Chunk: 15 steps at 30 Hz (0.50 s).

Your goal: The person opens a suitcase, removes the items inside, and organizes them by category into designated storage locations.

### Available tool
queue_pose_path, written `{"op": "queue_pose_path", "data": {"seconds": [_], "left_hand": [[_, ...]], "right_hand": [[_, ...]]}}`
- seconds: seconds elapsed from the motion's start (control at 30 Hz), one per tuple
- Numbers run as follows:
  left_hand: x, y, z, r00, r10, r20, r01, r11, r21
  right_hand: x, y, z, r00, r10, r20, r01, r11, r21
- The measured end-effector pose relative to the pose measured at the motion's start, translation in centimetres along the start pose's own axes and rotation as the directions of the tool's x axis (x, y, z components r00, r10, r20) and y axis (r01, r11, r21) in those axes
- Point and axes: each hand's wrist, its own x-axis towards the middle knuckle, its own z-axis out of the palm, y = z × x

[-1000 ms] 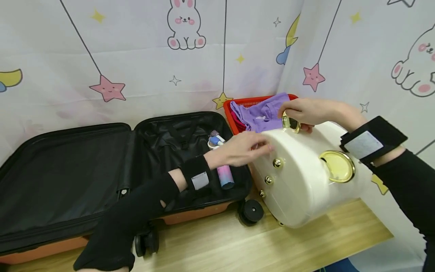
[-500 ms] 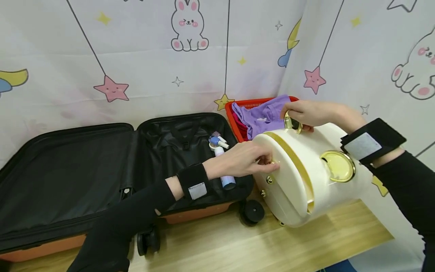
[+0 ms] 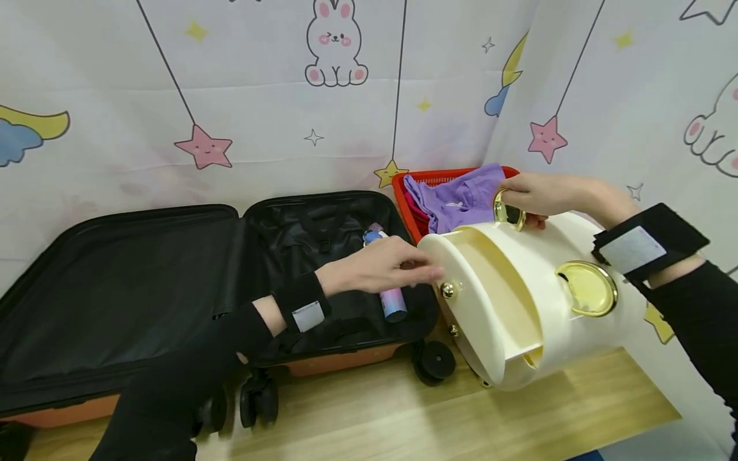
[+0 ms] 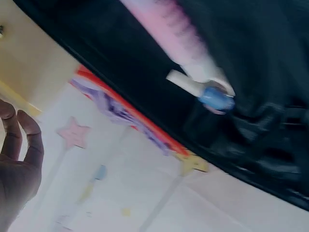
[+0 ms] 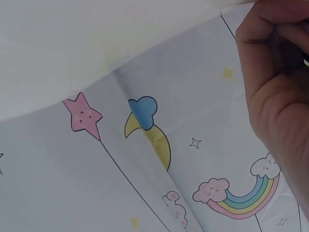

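A cream rounded storage box (image 3: 582, 346) with gold trim stands on the table at the right in the head view. Its top drawer (image 3: 490, 282) is pulled partway out, and the visible part of its inside is bare. My left hand (image 3: 383, 264) hovers at the drawer front, loosely bent fingertips just above the gold knob (image 3: 448, 290). In the left wrist view those fingers (image 4: 33, 140) appear apart from the box. My right hand (image 3: 544, 194) grips the gold handle (image 3: 500, 208) on top of the box; its fingers are partly hidden.
A black-lined suitcase (image 3: 144, 288) lies open at the left, wheels toward me. It contains a pink-and-blue bottle (image 3: 394, 306) and a small blue-and-white item (image 4: 215, 99). Behind the box, a red basket (image 3: 429, 176) holds purple cloth (image 3: 461, 198). The wooden table (image 3: 357, 410) ends at front right.
My left hand reached the top knob, drew the drawer out leftward, and let go of the knob. The right hand stays on the handle. The head view has shifted slightly.
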Motion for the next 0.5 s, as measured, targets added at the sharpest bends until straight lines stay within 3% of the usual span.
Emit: {"op": "queue_pose_path", "data": {"seconds": [0.1, 0.17, 0.27, 0.4, 0.5], "left_hand": [[-0.3, -2.8, -0.9, 0.984, -0.173, -0.051, 0.176, 0.983, 0.047], [-0.5, -4.9, -1.3, 0.954, -0.285, -0.093, 0.294, 0.950, 0.101], [-0.9, -7.8, -1.2, 0.897, -0.430, -0.104, 0.442, 0.881, 0.167], [-1.2, -10.6, -0.2, 0.822, -0.566, -0.064, 0.562, 0.785, 0.261], [-1.0, -12.0, 1.0, 0.788, -0.614, -0.043, 0.590, 0.733, 0.338]], "right_hand": [[0.3, -0.1, -0.2, 0.999, 0.032, 0.039, -0.032, 0.999, 0.003], [0.4, -0.2, -0.4, 0.996, 0.061, 0.061, -0.060, 0.998, -0.009], [0.5, -0.4, -0.7, 0.992, 0.092, 0.086, -0.090, 0.995, -0.032], [0.7, -0.5, -0.9, 0.989, 0.104, 0.105, -0.100, 0.994, -0.042], [0.8, -0.5, -1.0, 0.986, 0.110, 0.124, -0.105, 0.994, -0.043]]}}
